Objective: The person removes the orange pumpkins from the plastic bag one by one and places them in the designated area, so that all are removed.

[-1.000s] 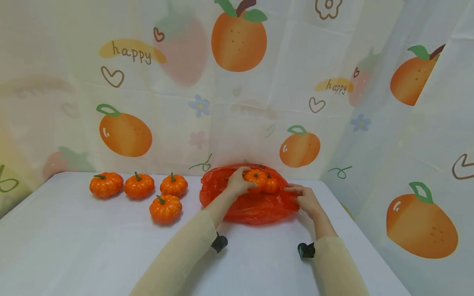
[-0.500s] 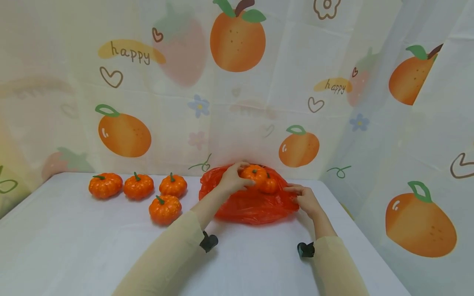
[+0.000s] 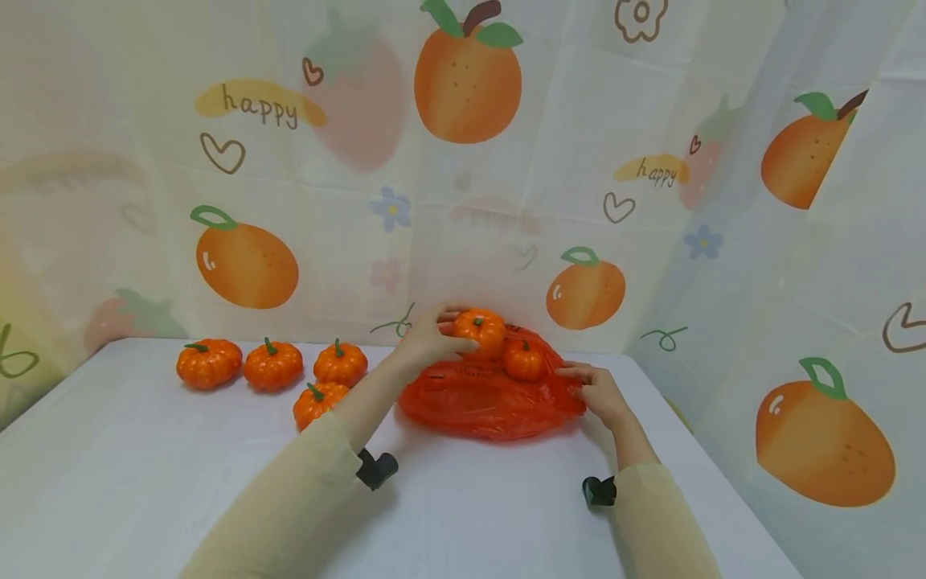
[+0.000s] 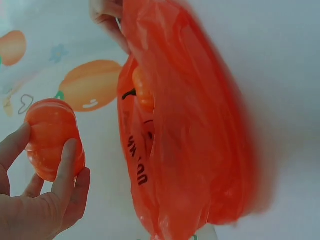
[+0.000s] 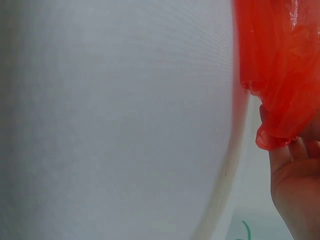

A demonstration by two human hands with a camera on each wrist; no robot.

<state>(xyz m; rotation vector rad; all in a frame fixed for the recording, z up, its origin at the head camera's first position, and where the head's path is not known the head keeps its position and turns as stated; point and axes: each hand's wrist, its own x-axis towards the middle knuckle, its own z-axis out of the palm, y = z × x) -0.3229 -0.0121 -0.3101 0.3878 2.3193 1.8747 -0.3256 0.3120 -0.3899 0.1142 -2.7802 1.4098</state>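
Note:
A small orange pumpkin (image 3: 483, 334) is gripped between the fingers and thumb of my left hand (image 3: 427, 342), raised over the back left of a red plastic bag (image 3: 477, 410). In the left wrist view, this pumpkin (image 4: 52, 135) is apart from the bag (image 4: 185, 130). A second pumpkin (image 3: 524, 362) sits in the bag's mouth, its dark stem showing. At the bag's right side, my right hand (image 3: 599, 394) holds the edge of the plastic. Some fingers of the right hand (image 5: 295, 180) are hidden behind the bag in the right wrist view.
On the white table (image 3: 181, 482) to the left stand several more pumpkins: one at the far left (image 3: 209, 364), one beside it (image 3: 272, 366), one nearer the bag (image 3: 340, 364), and one in front (image 3: 318, 404), partly covered by the left sleeve. A fruit-print curtain (image 3: 463, 201) hangs behind.
My left hand has lifted its pumpkin up out of the bag and moved left with it. The bag's left side has sunk. My right hand stays at the bag's right edge.

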